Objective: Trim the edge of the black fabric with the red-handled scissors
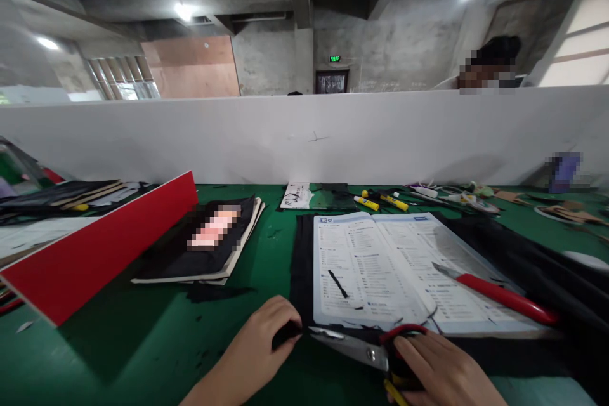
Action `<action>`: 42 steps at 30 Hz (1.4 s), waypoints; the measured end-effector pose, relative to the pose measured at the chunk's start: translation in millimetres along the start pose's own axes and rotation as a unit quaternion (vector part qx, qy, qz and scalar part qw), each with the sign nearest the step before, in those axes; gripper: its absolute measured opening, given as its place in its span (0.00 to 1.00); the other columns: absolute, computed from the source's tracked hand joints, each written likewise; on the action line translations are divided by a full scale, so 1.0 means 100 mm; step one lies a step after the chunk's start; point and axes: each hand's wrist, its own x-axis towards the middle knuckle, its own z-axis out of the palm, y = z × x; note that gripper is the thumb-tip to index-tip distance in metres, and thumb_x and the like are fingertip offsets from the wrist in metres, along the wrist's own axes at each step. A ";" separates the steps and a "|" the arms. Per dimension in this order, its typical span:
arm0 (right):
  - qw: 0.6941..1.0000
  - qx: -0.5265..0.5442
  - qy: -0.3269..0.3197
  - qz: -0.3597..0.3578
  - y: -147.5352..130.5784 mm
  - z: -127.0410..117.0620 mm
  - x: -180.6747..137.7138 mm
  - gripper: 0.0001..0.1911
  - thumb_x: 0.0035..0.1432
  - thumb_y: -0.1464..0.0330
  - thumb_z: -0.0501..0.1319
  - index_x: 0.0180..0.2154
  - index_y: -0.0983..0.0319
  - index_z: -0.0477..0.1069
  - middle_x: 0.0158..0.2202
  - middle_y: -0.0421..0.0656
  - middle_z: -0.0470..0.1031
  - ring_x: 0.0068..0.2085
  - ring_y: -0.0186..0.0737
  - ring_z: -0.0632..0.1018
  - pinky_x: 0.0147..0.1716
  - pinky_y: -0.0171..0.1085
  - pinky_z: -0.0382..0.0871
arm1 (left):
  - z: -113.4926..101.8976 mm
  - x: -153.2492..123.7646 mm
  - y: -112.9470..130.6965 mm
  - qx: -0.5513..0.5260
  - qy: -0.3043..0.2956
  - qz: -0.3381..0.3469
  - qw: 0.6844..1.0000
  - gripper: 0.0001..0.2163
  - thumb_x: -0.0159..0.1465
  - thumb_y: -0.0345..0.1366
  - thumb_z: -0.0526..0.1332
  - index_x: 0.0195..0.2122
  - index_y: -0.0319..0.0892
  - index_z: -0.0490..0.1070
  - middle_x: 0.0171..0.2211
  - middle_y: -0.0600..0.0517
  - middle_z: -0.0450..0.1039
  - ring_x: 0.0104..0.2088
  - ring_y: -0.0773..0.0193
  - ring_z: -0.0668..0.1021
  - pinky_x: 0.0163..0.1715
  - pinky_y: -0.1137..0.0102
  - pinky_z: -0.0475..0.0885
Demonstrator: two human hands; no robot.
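My left hand (261, 339) is closed in a pinch on a small piece of black fabric (287, 333) at the near edge of the green table. My right hand (440, 371) grips the red handles of a pair of scissors (354, 346). The silver blades point left toward the pinched fabric, their tips nearly touching it. A wide black cloth (302, 260) lies under an open printed booklet (399, 273) just beyond both hands.
A red-handled cutter (499, 295) lies on the booklet's right page. A red board (95, 254) slants at left beside a black-covered stack (204, 241). Yellow markers (380, 202) and clutter line the white partition (304, 133); a person's head shows behind it.
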 end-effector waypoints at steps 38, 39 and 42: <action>1.000 -0.011 0.005 0.019 -0.08 0.08 0.12 0.37 0.24 0.71 0.78 0.39 0.59 0.64 0.29 0.35 0.75 0.28 0.40 0.76 0.28 0.36 0.70 | 0.00 0.00 0.00 -0.014 -0.012 -0.018 1.000 0.11 0.58 0.20 0.54 0.35 0.44 0.67 0.37 0.51 0.71 0.40 0.61 0.74 0.40 0.68 0.69; 1.000 -0.004 -0.004 0.024 -0.08 0.08 0.11 0.37 0.24 0.71 0.78 0.39 0.58 0.64 0.29 0.34 0.75 0.27 0.39 0.76 0.27 0.36 0.69 | 0.00 0.01 0.01 -0.015 -0.013 -0.020 1.000 0.13 0.57 0.19 0.54 0.35 0.44 0.67 0.37 0.52 0.71 0.40 0.62 0.74 0.41 0.68 0.68; 0.999 0.014 -0.035 0.018 -0.09 0.09 0.09 0.29 0.32 0.70 0.76 0.37 0.57 0.63 0.28 0.33 0.74 0.27 0.38 0.75 0.26 0.35 0.68 | -0.01 0.01 0.01 -0.021 -0.016 -0.026 0.999 0.19 0.48 0.15 0.52 0.35 0.44 0.66 0.38 0.53 0.71 0.41 0.63 0.73 0.41 0.69 0.67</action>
